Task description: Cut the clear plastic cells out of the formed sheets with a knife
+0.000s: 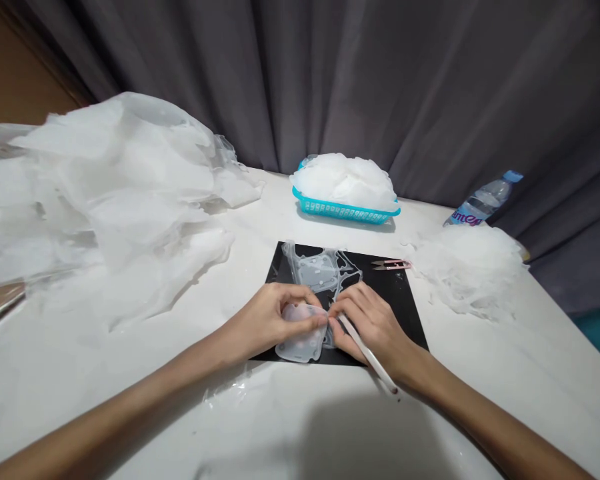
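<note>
My left hand [285, 317] pinches a thin, translucent white plastic piece [300, 340] by its upper right edge. At that same edge the fingertips of my right hand [367, 320] are closed together, with a slim white-handled tool [370, 360] held in the hand. The tool's working tip is hidden by the fingers. Under both hands lies a black mat [410, 313]. On its far part rests a translucent sheet [317, 270] with cut-out outlines, partly covered by my hands. Small pink-handled thread snips [393, 265] lie at the mat's far right corner.
A big heap of white translucent sheets [125, 180] covers the left side. Behind the mat stands a turquoise basket [347, 212] piled with white pieces [347, 180]. To the right are a pile of thin scraps [480, 270] and a tilted water bottle [483, 200]. A grey curtain [330, 80] hangs behind.
</note>
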Tool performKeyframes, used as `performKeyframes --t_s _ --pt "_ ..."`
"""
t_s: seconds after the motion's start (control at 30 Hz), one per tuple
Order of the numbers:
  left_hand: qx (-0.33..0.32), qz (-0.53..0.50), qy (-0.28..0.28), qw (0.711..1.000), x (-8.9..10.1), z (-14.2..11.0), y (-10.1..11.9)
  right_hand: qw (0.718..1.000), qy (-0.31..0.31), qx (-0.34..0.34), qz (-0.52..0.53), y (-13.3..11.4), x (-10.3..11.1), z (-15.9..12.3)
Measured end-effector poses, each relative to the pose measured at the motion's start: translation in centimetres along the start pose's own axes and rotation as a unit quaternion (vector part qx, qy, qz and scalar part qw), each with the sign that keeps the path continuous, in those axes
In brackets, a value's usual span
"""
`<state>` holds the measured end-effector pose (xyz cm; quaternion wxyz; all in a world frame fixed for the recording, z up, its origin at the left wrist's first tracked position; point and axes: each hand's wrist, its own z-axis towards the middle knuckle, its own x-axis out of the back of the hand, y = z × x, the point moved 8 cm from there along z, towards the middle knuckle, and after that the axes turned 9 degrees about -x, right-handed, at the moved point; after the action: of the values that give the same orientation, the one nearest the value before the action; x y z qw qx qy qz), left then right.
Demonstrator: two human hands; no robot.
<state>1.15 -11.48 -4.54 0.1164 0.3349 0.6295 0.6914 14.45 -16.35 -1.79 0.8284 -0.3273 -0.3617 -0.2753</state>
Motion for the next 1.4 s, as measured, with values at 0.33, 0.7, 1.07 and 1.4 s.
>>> performKeyframes --t_s 0.33,0.7,1.07,1.4 --pt "0.038 -0.111 0.246 0.962 8.8 0.0 -2.1 0.999 0.046 0.002 0.01 -0.4 2.0 -0.4" --pt "-0.001 -0.198 0.059 0.978 1.8 -0.7 0.7 0.983 0.069 -0.15 0.084 3.7 3.6 -0.6" --pt "-0.054 -0.132 0.02 0.99 0.4 -1.2 1.6 0.984 0.063 -0.078 0.147 -0.9 4.4 0.0" --pt "-0.058 -0.147 -0.022 0.987 -0.5 -1.2 1.0 0.991 0.098 -0.026 0.093 -1.2 5.0 -0.9"
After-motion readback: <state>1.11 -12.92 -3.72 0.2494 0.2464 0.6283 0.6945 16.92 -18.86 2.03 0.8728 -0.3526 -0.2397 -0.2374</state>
